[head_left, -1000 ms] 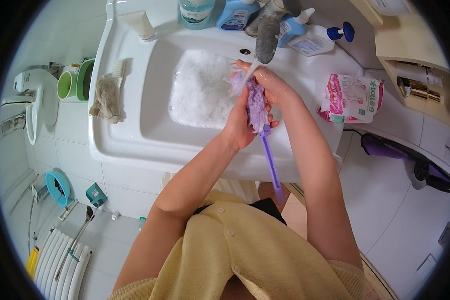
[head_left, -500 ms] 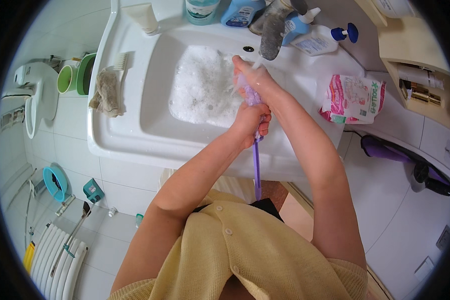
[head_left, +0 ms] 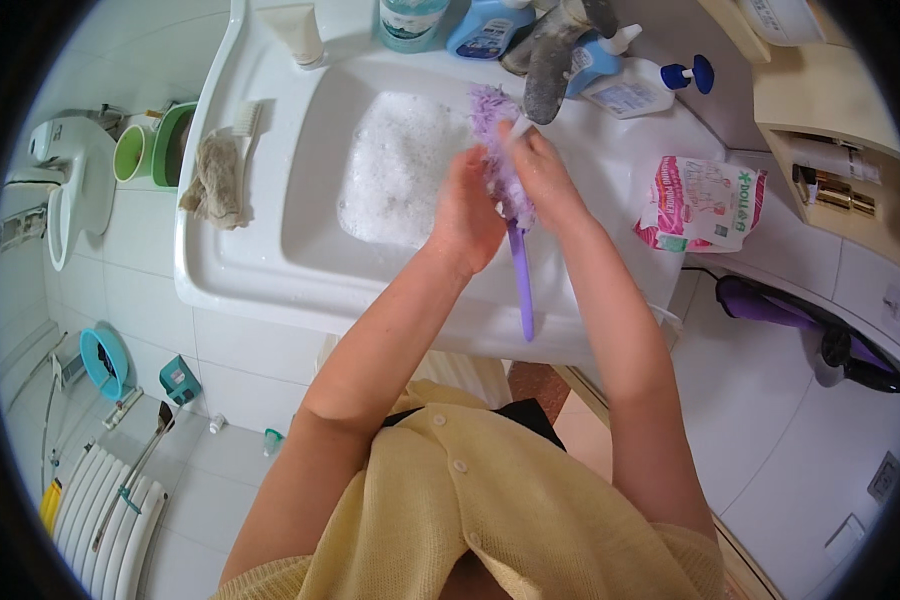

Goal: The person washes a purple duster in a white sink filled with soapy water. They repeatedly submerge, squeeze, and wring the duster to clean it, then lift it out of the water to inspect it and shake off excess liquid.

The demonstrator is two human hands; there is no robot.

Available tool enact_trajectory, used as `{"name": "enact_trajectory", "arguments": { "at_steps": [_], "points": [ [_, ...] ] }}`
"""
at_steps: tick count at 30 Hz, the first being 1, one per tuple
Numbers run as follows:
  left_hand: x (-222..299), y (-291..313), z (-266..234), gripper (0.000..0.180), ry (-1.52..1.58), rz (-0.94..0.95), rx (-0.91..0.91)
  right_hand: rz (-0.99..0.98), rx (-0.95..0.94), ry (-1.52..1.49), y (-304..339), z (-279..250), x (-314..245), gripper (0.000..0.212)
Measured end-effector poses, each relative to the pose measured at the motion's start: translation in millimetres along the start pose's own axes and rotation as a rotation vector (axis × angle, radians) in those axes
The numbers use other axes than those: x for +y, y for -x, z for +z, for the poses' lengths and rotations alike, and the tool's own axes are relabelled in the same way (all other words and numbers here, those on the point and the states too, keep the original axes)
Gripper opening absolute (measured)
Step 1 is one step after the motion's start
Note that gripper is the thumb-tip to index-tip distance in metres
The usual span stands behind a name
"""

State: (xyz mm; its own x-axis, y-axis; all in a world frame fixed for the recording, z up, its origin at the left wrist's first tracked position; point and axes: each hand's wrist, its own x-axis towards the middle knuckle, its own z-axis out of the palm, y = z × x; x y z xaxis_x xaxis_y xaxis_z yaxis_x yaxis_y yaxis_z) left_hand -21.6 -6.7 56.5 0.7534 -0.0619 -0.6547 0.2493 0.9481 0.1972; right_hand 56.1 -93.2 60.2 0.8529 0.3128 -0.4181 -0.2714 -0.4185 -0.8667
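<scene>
A purple duster point(head_left: 489, 103) with a wet, fluffy head is held between my two hands over the right side of the sink point(head_left: 305, 230). Its slim handle points down toward my body, past the sink's front edge. My left hand point(head_left: 466, 215) cups the left of the fluff, fingers pointing away from me. Against the right of the fluff is my right hand point(head_left: 548, 180), with its fingers partly hidden. Water runs from the grey faucet point(head_left: 546, 82) just above onto the duster and my right hand. White foam point(head_left: 400, 170) covers much of the basin beside my left hand.
Bottles, including a white pump bottle point(head_left: 635, 88), line the sink's back edge near a white tube point(head_left: 295, 35). A brush point(head_left: 245, 125) and a brownish cloth point(head_left: 215, 180) lie on the left ledge. A pink-and-white package point(head_left: 705, 205) sits at the right.
My hands have loosened from a tight squeeze round the fluff and moved apart to its two sides. The duster has shifted away from me, and its fluffy tip now shows.
</scene>
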Motion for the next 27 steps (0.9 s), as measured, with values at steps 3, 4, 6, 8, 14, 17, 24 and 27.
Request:
{"name": "enact_trajectory", "arguments": {
  "at_steps": [3, 4, 6, 8, 14, 17, 24, 27],
  "points": [
    [0, -13, -13, 0.053, 0.183, -0.002, 0.068, 0.032, -0.042, 0.234, 8, -1, 9, 0.043],
    [-2, -25, -17, 0.052, 0.213, 0.019, 0.055, -0.105, -0.057, 0.226, 17, 11, 16, 0.044],
    [3, -28, -10, 0.048, 0.195, -0.032, 0.122, -0.138, -0.030, 0.282, 14, 18, 15, 0.045],
    [-2, -35, -14, 0.046, 0.231, -0.020, 0.030, -0.170, 0.000, 0.338, 10, 21, 14, 0.047],
    [1, -58, -8, 0.038, 0.287, 0.006, 0.002, -0.288, -0.101, 0.352, -1, 21, 24, 0.056],
    [-19, -62, 1, 0.040, 0.275, 0.026, -0.189, -0.296, -0.093, 0.375, 1, 25, 34, 0.057],
    [-6, -40, 10, 0.032, 0.306, 0.025, -0.092, 0.127, -0.007, 0.592, -30, 15, 28, 0.058],
    [11, -49, 3, 0.036, 0.275, 0.018, -0.140, -0.049, 0.032, 0.322, -40, 22, 63, 0.054]
  ]
}}
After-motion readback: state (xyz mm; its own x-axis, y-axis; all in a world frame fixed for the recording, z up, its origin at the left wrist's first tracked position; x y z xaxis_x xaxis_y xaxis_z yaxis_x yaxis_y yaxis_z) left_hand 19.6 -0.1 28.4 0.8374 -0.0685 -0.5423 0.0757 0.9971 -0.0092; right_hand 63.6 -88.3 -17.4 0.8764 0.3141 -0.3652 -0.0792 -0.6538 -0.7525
